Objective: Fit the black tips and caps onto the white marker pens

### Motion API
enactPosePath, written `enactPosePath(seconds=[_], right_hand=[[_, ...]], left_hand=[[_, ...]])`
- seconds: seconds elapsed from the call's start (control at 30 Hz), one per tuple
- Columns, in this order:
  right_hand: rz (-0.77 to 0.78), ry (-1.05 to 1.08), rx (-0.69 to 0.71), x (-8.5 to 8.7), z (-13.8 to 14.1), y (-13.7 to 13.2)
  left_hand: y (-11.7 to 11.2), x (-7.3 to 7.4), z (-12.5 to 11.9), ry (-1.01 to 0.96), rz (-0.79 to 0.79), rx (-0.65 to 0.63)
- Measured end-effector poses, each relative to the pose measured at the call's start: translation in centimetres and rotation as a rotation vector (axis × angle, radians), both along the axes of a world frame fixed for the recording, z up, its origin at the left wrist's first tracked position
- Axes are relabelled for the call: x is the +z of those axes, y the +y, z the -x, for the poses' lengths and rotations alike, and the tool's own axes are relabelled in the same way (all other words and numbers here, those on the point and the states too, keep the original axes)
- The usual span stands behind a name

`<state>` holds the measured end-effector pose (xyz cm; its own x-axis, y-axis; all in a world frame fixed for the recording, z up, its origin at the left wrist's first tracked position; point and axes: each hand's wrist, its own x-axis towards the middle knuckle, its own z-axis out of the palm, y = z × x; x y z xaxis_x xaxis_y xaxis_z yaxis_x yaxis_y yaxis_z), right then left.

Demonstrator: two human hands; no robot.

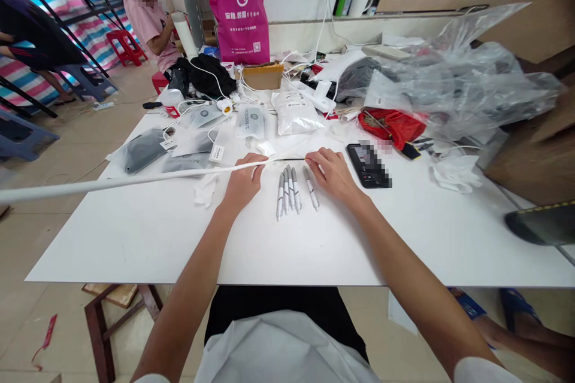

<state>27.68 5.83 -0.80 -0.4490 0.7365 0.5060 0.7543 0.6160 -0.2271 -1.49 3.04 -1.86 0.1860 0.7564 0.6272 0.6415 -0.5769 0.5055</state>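
My left hand [245, 179] is closed around the end of a long white tube [112, 182] that runs off to the left past the table edge. A thin dark rod [287, 159] sticks out of the tube's end toward my right hand [330, 172], whose fingertips pinch its other end. Between my hands, several grey-and-white pens [291, 190] lie side by side on the white table [314, 245].
A phone [367, 165] lies right of my right hand. Behind are packaged pouches [294, 112], a red bag [393, 124], clear plastic bags [453, 81], cables and a pink bag [239, 9]. A person sits at the far left corner.
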Motion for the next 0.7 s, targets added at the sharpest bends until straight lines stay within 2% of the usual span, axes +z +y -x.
enactPosePath(seconds=[0.2, 0.4, 0.7], right_hand=[[0.021, -0.005, 0.039, 0.0, 0.6, -0.5], [0.033, -0.022, 0.065, 0.1, 1.1, -0.8], [0.019, -0.035, 0.058, 0.1, 0.9, -0.7]], left_hand=[[-0.3, -0.2, -0.5, -0.014, 0.027, -0.041], [-0.5, 0.2, -0.9, -0.025, 0.016, -0.068], [-0.4, 0.1, -0.9, -0.011, -0.033, -0.037]])
